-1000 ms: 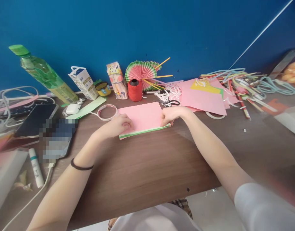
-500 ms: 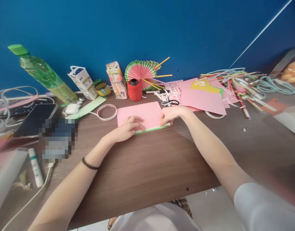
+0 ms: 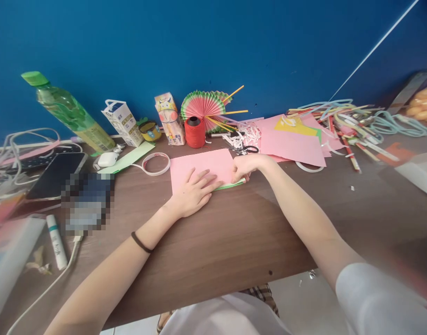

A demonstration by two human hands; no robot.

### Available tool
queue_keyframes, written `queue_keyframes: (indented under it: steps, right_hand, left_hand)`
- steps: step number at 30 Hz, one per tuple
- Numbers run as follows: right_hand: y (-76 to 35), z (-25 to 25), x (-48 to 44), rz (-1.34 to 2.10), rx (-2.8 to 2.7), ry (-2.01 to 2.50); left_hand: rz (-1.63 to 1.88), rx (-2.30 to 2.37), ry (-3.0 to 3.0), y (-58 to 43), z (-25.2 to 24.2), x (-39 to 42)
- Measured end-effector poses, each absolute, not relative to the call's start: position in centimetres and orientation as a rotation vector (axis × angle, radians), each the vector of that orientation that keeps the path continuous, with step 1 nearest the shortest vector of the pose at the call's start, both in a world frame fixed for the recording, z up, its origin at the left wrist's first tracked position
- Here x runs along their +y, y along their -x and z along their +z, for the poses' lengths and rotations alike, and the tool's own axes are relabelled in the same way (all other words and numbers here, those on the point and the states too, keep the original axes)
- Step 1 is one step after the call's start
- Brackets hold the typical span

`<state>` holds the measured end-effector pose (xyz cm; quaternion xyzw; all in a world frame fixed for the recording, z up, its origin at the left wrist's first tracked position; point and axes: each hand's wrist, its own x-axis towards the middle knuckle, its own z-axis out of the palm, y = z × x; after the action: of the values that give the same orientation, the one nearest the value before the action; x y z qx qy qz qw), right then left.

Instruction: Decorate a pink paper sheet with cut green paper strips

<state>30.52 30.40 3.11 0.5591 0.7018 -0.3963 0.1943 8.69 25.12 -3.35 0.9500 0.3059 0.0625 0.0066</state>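
A pink sheet of paper [image 3: 206, 163] lies on the brown table, with a green strip [image 3: 230, 186] along its near edge. My left hand [image 3: 194, 193] rests flat on the sheet's near left part, fingers spread toward the right, holding nothing. At the sheet's right edge, my right hand [image 3: 242, 168] has its fingers closed on the near right corner, where pink and green meet. Black-handled scissors [image 3: 249, 149] lie just behind my right hand. A roll of white tape [image 3: 156, 164] is left of the sheet.
Behind the sheet stand a red thread spool [image 3: 195, 132], a small carton [image 3: 169, 118] and a folded paper fan [image 3: 203, 104]. Pink papers [image 3: 297, 146] lie to the right. A green bottle [image 3: 69, 111] leans at the back left, near a phone [image 3: 56, 176].
My left hand has opened out from curled fingers at the near edge and now lies flat, further right over the paper. My right hand stays at the corner.
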Motion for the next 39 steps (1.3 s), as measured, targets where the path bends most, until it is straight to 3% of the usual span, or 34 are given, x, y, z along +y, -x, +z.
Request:
queue_keyframes:
  steps: [7,16,39]
  right_hand:
    - [-30.5,2.9,30.2,-0.912,2.028,-1.587]
    - [-32.6,2.3,30.0,-1.106,2.136,-1.541]
    - [-35.1,0.0,28.2,-0.816,2.359,-1.827]
  left_hand:
    - [0.069,0.892,-2.946,-8.7,-3.2,25.4]
    - [0.13,0.886,-2.945,-8.7,-3.5,25.4]
    - [0.125,0.894,-2.934,-8.7,-3.6,25.3]
